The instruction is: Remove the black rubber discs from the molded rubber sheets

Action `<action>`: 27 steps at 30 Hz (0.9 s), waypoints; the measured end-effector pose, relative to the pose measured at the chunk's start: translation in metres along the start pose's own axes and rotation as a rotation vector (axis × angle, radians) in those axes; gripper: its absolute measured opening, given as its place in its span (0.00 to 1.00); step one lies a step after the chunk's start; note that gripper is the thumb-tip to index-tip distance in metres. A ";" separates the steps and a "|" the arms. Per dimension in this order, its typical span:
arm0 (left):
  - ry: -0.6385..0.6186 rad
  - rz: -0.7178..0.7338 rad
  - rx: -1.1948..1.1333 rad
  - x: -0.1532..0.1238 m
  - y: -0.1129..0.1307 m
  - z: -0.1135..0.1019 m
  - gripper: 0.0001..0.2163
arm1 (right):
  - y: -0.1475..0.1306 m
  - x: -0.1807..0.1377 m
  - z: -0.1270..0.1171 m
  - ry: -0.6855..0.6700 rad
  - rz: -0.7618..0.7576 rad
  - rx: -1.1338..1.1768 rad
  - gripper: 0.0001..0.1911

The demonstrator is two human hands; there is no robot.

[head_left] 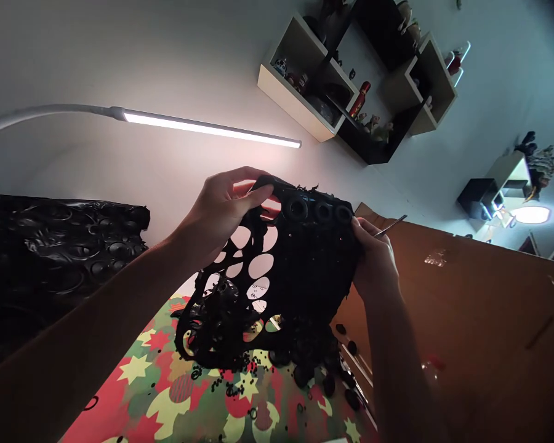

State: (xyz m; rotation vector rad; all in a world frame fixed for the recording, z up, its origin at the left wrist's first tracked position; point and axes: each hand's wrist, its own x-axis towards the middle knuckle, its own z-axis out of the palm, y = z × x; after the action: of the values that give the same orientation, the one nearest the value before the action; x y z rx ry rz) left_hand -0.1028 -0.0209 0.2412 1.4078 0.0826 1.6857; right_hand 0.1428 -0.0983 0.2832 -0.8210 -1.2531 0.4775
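Note:
Raised in front of me is a black rubber sheet [316, 264] with round moulded rings along its top and several holes through its left part. My left hand [226, 203] pinches the sheet's upper left corner between thumb and fingers. At its right edge, my right hand [376, 252] grips the sheet, and a thin metal tool [392, 225] sticks out from the same hand. The tool's other end is hidden. Below hangs a torn, tangled part of the black rubber, reaching down near the table. Small black rings [233, 389] and round black pieces [351, 399] lie scattered underneath.
A patterned red and green tablecloth [166, 409] covers the table. More shiny black moulded sheets [69, 258] stand at the left. To the right is a brown cardboard box [425, 295]. A lit lamp bar [212, 128] hangs above; wall shelves [300, 111] are higher up.

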 end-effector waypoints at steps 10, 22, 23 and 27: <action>0.128 -0.158 0.074 0.009 -0.016 -0.011 0.16 | -0.001 -0.004 0.005 -0.017 0.036 0.030 0.16; 0.086 -0.262 0.139 0.016 -0.039 -0.021 0.17 | -0.002 -0.005 0.011 -0.052 0.005 -0.018 0.15; 0.084 -0.263 0.131 0.015 -0.039 -0.020 0.17 | -0.003 -0.005 0.011 -0.055 0.005 -0.019 0.15; 0.094 -0.242 0.104 0.009 -0.032 -0.013 0.15 | -0.004 -0.005 0.012 -0.049 -0.003 -0.024 0.16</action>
State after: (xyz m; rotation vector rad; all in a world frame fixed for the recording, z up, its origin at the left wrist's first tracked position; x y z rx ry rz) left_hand -0.0945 0.0098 0.2256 1.3351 0.3835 1.5630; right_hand 0.1291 -0.1012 0.2839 -0.8311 -1.3074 0.4833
